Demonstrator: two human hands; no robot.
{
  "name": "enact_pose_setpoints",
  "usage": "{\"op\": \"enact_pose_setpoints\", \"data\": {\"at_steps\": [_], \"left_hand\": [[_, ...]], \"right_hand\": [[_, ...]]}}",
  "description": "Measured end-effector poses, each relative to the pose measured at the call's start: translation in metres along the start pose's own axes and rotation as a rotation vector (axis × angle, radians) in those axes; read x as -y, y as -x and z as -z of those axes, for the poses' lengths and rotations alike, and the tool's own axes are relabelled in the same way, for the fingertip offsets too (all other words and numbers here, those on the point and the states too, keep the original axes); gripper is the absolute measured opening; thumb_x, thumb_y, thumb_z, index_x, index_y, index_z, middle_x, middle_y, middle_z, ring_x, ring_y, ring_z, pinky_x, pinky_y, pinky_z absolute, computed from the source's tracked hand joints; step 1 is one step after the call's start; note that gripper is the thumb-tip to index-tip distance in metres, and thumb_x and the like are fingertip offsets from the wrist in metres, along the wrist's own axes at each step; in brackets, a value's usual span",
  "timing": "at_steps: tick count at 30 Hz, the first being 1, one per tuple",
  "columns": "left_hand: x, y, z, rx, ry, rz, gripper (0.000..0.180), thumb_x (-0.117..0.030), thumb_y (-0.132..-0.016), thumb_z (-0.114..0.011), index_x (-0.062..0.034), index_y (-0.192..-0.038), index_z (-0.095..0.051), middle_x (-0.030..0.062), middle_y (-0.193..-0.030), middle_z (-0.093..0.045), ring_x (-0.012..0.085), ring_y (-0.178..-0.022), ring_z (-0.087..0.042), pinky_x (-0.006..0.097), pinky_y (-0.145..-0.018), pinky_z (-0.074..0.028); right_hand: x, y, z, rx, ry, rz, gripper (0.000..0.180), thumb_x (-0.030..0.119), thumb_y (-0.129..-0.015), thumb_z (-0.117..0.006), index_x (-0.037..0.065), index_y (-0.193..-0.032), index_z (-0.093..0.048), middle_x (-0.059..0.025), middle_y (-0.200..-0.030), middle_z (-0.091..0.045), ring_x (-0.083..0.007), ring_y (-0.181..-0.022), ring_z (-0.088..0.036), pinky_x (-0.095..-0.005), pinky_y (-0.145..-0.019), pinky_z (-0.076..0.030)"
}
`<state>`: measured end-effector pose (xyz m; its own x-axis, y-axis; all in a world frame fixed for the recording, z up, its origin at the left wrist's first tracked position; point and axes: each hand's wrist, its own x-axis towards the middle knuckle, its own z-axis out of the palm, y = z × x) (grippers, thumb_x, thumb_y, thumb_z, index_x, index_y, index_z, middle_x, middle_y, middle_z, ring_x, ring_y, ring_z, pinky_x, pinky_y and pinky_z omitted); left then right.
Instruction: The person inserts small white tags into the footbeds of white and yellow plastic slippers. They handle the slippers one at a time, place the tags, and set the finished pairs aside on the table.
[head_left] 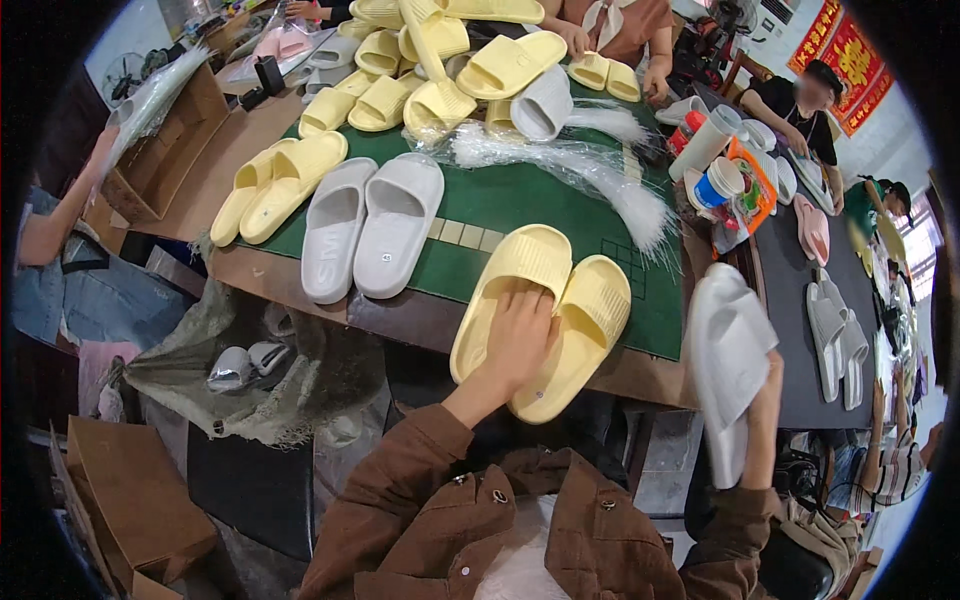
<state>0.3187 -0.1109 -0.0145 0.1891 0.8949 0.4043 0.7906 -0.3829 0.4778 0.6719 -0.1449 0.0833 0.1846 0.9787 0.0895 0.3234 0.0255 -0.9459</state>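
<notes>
My left hand (pixel 518 335) reaches into a pair of pale yellow slide slippers at the table's near edge. Its fingers are partly hidden under the strap of the left yellow slipper (pixel 477 310) and grip near where the pair meets. The right yellow slipper (pixel 590 330) lies against it, toes pointing away. Off the table's right corner, my right hand (pixel 762 405) grasps light grey slippers (pixel 728 350) with a shiny, plastic-like surface. To the left, a pair of grey slippers (pixel 400 225) stands beside a yellow pair (pixel 285 190) on the green mat (pixel 465 190).
Yellow slippers (pixel 380 100) are piled at the back, by clear plastic bags (pixel 560 160). A co-worker (pixel 625 30) handles yellow slippers opposite. Rightward are a white-and-blue tub (pixel 718 183) and a dark table (pixel 790 300) with more slippers. Cardboard boxes (pixel 150 490) stand lower left.
</notes>
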Motion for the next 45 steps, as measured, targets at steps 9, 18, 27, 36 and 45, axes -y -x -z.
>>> {"op": "enact_pose_setpoints", "data": {"at_steps": [9, 18, 27, 36, 45], "left_hand": [[0.025, 0.011, 0.047, -0.167, 0.026, -0.017, 0.019, -0.005, -0.080, -0.059, 0.0028, -0.096, -0.053, 0.0211, -0.095, -0.052, 0.0389, -0.090, -0.050, 0.048, -0.082, -0.039], [0.133, -0.016, 0.148, -0.382, -0.210, 0.184, 0.015, -0.007, -0.085, -0.057, 0.0054, -0.092, -0.051, 0.0242, -0.089, -0.052, 0.0428, -0.087, -0.051, 0.050, -0.078, -0.041], [0.245, -0.032, 0.201, -0.404, -0.162, 0.310, 0.022, -0.007, -0.085, -0.055, 0.0106, -0.098, -0.052, 0.0288, -0.100, -0.055, 0.0447, -0.095, -0.052, 0.047, -0.084, -0.042], [0.262, -0.035, 0.197, -0.398, -0.253, 0.478, 0.030, -0.015, -0.086, -0.057, 0.0109, -0.101, -0.052, 0.0291, -0.108, -0.052, 0.0443, -0.103, -0.050, 0.047, -0.090, -0.040], [0.182, -0.017, 0.161, -0.656, -0.293, 0.245, 0.055, -0.008, -0.086, -0.059, 0.0057, -0.135, -0.039, 0.0277, -0.142, -0.032, 0.0438, -0.136, -0.026, 0.049, -0.112, -0.023]], "right_hand": [[-0.003, 0.002, -0.112, 0.102, -0.050, -0.003, 0.029, 0.010, -0.086, -0.059, -0.007, -0.110, -0.064, -0.0105, -0.102, -0.068, -0.0168, -0.092, -0.064, -0.0286, -0.081, -0.049], [-0.024, -0.026, -0.165, 0.054, 0.096, -0.008, 0.030, 0.007, -0.080, -0.057, -0.008, -0.105, -0.064, -0.0174, -0.097, -0.070, -0.0236, -0.089, -0.065, -0.0317, -0.078, -0.048], [-0.020, -0.026, -0.183, 0.064, 0.317, -0.068, 0.028, 0.016, -0.074, -0.067, -0.011, -0.081, -0.064, -0.0229, -0.068, -0.065, -0.0274, -0.064, -0.066, -0.0384, -0.059, -0.047], [-0.030, -0.032, -0.167, 0.385, 0.209, -0.013, 0.038, 0.025, -0.076, -0.072, -0.011, -0.079, -0.061, -0.0081, -0.062, -0.057, -0.0129, -0.057, -0.052, -0.0322, -0.051, -0.041], [-0.031, -0.023, -0.190, 0.180, 0.261, 0.056, 0.037, 0.025, -0.076, -0.068, -0.010, -0.069, -0.060, -0.0134, -0.054, -0.056, -0.0169, -0.049, -0.052, -0.0358, -0.049, -0.041]]}}
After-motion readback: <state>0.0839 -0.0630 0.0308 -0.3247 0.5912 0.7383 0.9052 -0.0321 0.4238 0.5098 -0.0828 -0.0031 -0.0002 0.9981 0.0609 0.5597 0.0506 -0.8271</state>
